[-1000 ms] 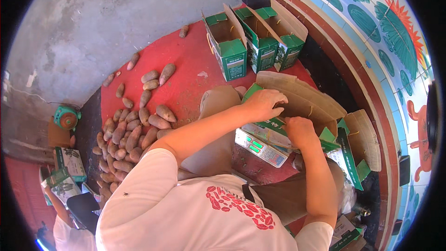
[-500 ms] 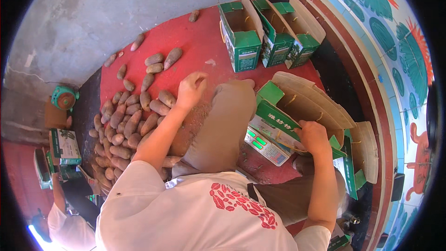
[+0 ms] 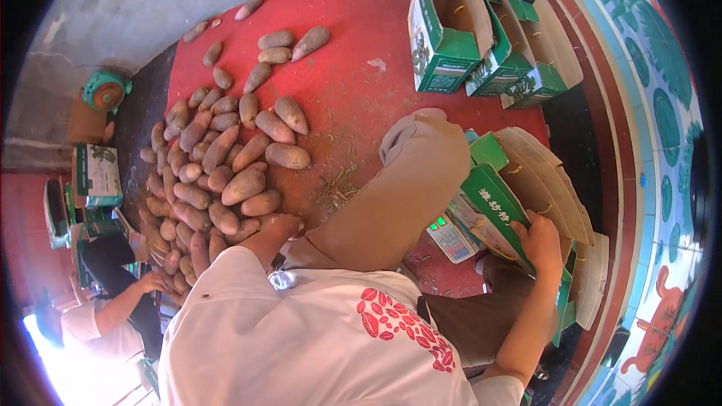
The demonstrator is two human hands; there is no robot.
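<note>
by the right hand (image 3: 540, 240), the upper edge of an open green box (image 3: 485, 195) is gripped: its fingers (image 3: 520, 232) are closed over the rim of the front wall, the panel being pinched between thumb and hand. the left hand (image 3: 286, 224) is held low at the near right edge of a heap of tubers (image 3: 244, 186), just beside the bent left leg (image 3: 391, 188). its fingers are hidden, so it cannot be told how far they are opened or whether a tuber is held.

the open green box is placed to the right of the bent leg, its brown flap raised at the back and yellow cord handles shown inside. just beside its front wall, a white scale (image 3: 451, 242) with a green-lit display is partly covered. behind the box's right end, a second brown flap (image 3: 591, 278) is seen.

the heap is piled at the left on a red floor covering (image 3: 361, 19), and several loose tubers (image 3: 277, 40) are scattered farther off, toward a grey wall (image 3: 150, 11). at the upper right, three open boxes (image 3: 449, 56) are stood in a row. at the far left, a green motor-like device (image 3: 105, 92) is set near a white-and-green carton (image 3: 102, 169), below which a co-worker (image 3: 86, 323) is seated.
</note>
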